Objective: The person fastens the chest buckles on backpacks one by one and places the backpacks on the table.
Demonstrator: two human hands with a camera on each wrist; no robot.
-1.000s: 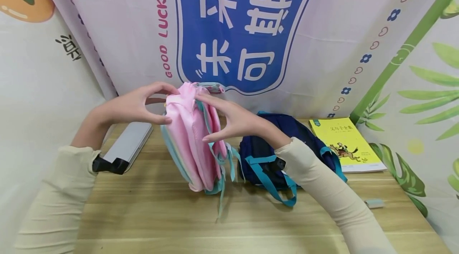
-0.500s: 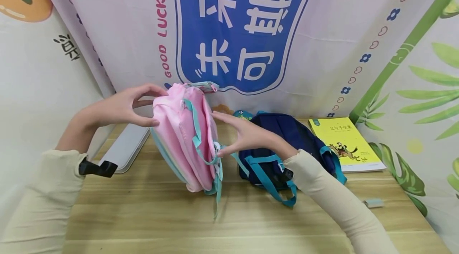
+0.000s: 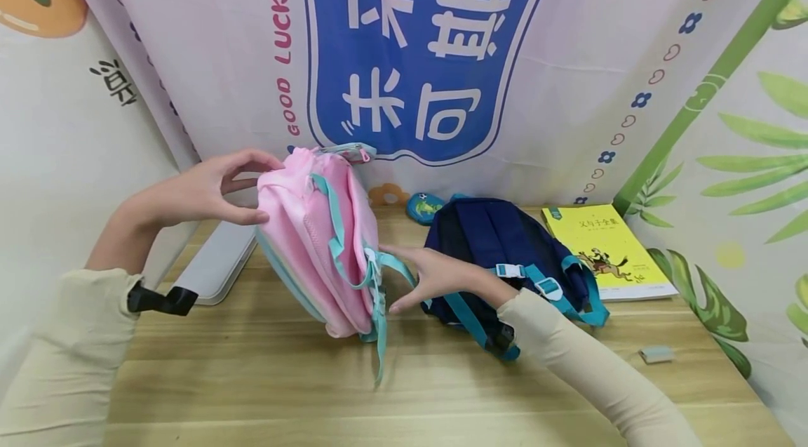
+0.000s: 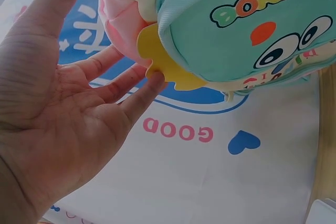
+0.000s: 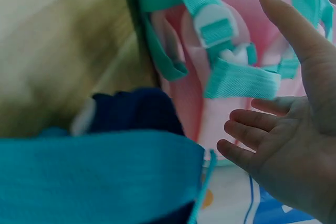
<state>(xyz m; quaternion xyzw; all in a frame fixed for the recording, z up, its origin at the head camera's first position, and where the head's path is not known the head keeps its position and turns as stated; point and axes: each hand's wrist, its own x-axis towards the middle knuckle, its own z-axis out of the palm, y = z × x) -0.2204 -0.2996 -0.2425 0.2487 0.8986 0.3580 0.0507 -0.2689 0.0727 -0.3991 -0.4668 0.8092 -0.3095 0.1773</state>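
Observation:
A pink backpack with turquoise straps stands tilted on the table, left of centre. My left hand touches its upper left side with fingers and thumb spread apart; the left wrist view shows the fingertips at a yellow piece beside the turquoise front. On the other side, my right hand is by the hanging straps, fingers extended and thumb apart. In the right wrist view that hand holds nothing, close to the straps. Whether it touches them, I cannot tell.
A navy backpack with blue straps lies right of the pink one, partly behind my right forearm. Behind it are a small blue case and a yellow book. A grey-white case lies at the left, a small pale object at the right.
The pink backpack's top has tilted leftward along with my left hand. My right hand has come off its upper part and moved down and right to the straps; the small blue case has come into view.

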